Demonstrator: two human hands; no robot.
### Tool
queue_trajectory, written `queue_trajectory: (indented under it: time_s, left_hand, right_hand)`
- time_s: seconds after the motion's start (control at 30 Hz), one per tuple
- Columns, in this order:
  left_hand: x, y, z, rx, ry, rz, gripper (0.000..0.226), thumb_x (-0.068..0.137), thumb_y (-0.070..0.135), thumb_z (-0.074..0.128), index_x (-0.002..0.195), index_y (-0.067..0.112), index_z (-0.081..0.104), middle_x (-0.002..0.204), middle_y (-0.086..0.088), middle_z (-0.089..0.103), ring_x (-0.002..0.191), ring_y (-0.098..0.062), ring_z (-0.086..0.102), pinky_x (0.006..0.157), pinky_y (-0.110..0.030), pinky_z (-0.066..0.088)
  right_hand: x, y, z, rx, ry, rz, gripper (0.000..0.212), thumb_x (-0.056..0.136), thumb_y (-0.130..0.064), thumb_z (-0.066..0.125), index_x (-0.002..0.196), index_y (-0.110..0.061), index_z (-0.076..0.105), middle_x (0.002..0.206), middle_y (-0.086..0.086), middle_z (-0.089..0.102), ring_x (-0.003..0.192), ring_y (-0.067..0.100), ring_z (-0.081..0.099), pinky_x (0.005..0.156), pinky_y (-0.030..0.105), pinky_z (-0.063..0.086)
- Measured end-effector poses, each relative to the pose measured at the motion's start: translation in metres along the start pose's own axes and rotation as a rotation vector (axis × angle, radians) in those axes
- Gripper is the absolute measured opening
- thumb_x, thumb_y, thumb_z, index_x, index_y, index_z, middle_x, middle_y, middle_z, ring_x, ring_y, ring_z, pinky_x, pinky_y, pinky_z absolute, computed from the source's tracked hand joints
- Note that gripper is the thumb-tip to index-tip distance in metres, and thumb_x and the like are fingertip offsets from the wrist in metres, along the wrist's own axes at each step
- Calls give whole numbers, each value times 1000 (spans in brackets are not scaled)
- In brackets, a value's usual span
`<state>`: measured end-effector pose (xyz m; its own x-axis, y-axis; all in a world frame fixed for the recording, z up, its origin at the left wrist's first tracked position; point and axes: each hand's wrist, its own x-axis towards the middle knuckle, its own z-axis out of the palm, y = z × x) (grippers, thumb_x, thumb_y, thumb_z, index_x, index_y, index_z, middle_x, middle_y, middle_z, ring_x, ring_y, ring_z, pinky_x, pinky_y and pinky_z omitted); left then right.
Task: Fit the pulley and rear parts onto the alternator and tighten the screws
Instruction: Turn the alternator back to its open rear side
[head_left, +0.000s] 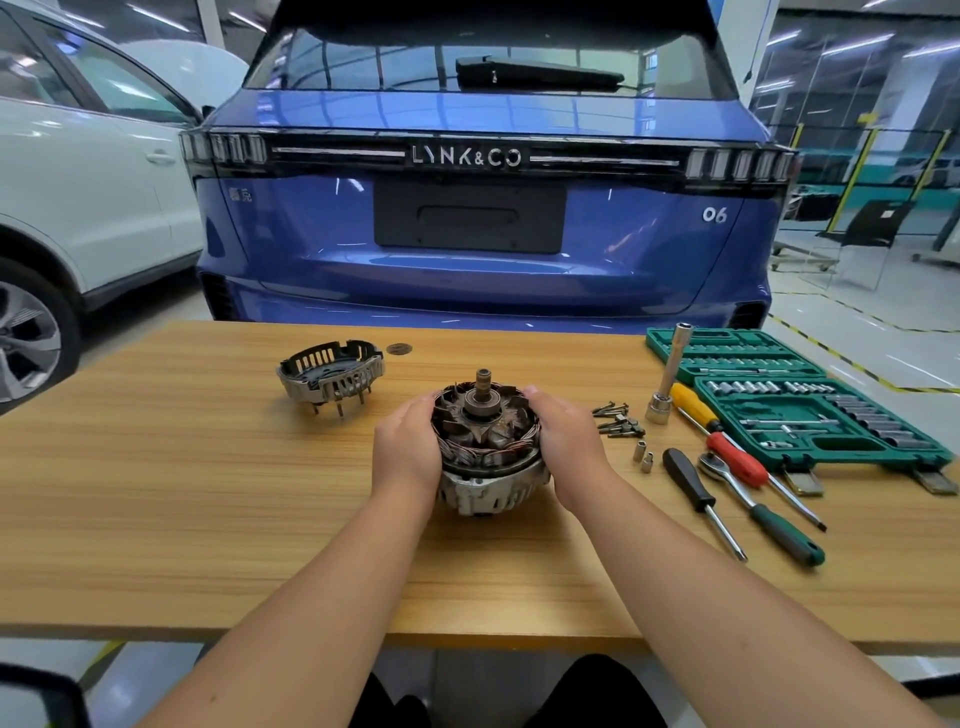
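Note:
The alternator (488, 457) stands on the wooden table (208, 519) with its rotor shaft pointing up, copper windings and rotor claws exposed, grey front housing below. My left hand (408, 447) grips its left side and my right hand (563, 441) grips its right side, fingers curled over the top rim. The rear housing (330, 376), a slotted metal shell with studs, lies apart to the back left. A pile of screws (618, 418) lies to the right of the alternator. No pulley shows.
Right of the screws lie two small sockets (642, 454), a T-handle socket wrench (667, 379), screwdrivers (701, 499), a ratchet (758, 506) and an open green socket set case (810, 410). A dark round disc (399, 348) lies near the table's far edge. A blue car (467, 208) stands behind.

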<state>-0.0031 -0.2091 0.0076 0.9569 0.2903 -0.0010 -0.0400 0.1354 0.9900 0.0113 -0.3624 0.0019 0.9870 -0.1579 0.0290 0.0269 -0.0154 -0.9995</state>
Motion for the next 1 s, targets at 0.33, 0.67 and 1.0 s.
queue_trajectory:
  time_s: [0.33, 0.67, 1.0]
  left_hand:
    - [-4, -1, -2, 46, 8, 35, 36, 103, 35, 44, 120, 18, 71, 112, 4, 73, 112, -20, 64, 104, -49, 49]
    - [-8, -9, -1, 30, 49, 57, 34, 90, 47, 45, 92, 38, 77, 95, 13, 76, 102, -15, 67, 96, -47, 53]
    - [0, -15, -1, -14, 60, 48, 39, 91, 46, 48, 108, 25, 76, 101, 9, 76, 105, -15, 68, 99, -48, 53]
  right_hand:
    - [-10, 12, -6, 4, -60, 23, 40, 103, -50, 42, 90, -43, 78, 92, -10, 78, 80, 0, 72, 66, 26, 52]
    - [50, -16, -56, -877, 212, -38, 31, 102, -32, 45, 93, -12, 67, 86, 11, 68, 75, 21, 62, 65, 34, 53]
    - [98, 9, -112, -1511, 166, 282, 18, 96, -17, 56, 109, -5, 56, 72, 9, 46, 59, 20, 54, 41, 28, 39]
